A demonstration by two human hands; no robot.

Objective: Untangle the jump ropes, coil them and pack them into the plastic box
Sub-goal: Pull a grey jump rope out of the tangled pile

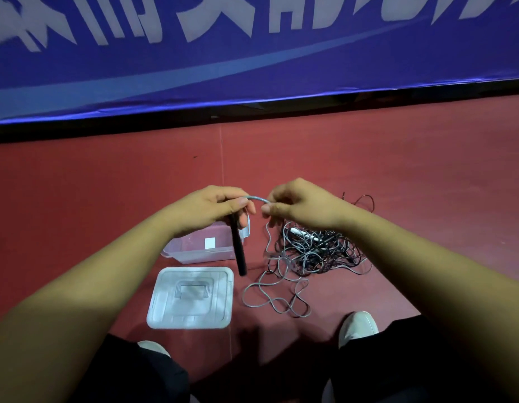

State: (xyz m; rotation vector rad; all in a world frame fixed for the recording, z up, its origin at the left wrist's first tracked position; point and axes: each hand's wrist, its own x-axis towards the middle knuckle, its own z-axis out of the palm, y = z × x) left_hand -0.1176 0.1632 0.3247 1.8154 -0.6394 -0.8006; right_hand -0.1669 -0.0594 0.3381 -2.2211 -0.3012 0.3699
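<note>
Grey jump rope (258, 198): light, limp, probably snag-prone. Rigid black handle (237, 251), likely the best hold, gripped by left hand (211, 207); right hand (299, 205) pinches the rope mid-frame.

The light is dim and flat. The red floor (398, 170) is brightest mid-frame and darkens toward the left edge and lower corners. Soft shadows pool beside the lid (191, 298). The banner (281, 71) lettering is smeared with blur and its edge is bowed by the wide lens, while the jump ropes (316, 251) look fairly sharp.
</note>
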